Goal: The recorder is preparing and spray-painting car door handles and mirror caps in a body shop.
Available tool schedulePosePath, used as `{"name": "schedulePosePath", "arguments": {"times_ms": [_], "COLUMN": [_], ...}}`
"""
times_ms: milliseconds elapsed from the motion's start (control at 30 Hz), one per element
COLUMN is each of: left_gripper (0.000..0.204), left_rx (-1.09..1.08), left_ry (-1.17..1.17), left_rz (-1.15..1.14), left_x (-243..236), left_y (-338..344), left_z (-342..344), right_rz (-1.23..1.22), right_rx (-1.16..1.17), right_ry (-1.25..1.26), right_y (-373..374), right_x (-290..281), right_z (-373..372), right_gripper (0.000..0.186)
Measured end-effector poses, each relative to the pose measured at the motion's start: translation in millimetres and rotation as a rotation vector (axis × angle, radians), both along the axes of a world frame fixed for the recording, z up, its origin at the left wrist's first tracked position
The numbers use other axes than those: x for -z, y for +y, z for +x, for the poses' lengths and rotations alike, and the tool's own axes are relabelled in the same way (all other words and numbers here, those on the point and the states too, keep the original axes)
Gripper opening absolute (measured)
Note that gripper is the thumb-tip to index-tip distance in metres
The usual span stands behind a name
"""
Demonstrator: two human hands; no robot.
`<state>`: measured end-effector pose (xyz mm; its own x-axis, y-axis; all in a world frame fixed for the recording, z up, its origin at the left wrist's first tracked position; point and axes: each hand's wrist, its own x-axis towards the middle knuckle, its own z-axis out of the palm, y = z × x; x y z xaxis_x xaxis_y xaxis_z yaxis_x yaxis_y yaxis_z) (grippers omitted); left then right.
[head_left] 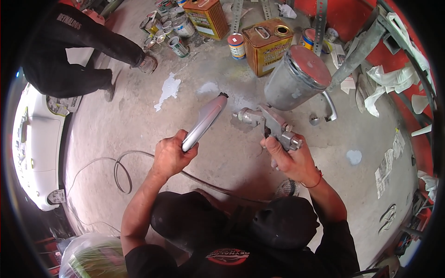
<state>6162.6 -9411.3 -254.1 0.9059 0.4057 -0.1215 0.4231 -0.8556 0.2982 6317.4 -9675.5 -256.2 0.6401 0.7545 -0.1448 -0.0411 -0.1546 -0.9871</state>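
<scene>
The concrete floor (134, 127) extended beneath the work. A co-worker (69, 51) in dark clothing was bent forward at upper left. A spray gun (276, 121) with a lidded grey cup (283, 85) was found right of centre, its body grasped in the right hand (293, 160). A slim silver part (205, 120) was tilted opposite the gun, its lower end clenched in the left hand (174, 153).
</scene>
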Motion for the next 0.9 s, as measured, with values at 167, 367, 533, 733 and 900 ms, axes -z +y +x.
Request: {"name": "schedulePosePath", "arguments": {"times_ms": [167,367,533,733,900], "left_gripper": [0.026,0.027,0.021,0.02,0.024], "left_rx": [0.023,0.024,0.058,0.062,0.044], "left_ry": [0.012,0.017,-0.033,-0.04,-0.006], "left_rz": [0.034,0.032,0.069,0.081,0.053], "left_x": [0.6,0.8,3.6,5.6,2.6], "left_y": [-0.2,1.1,2.3,3.3,1.1], "left_z": [0.3,0.8,0.5,-0.2,1.9], "right_rz": [0.035,0.009,0.04,0.083,-0.001], "right_rx": [0.008,-0.063,-0.141,-0.189,-0.117], "right_ry": [-0.043,-0.049,-0.037,0.01,-0.023], "right_y": [2.4,0.4,-0.2,0.2,-1.0], "right_x": [-0.5,1.0,-1.1,-5.2,1.1], "right_z": [-0.4,-3.7,-5.0,-5.3,-2.9], "right_gripper": [0.041,0.045,0.046,0.044,0.04]}}
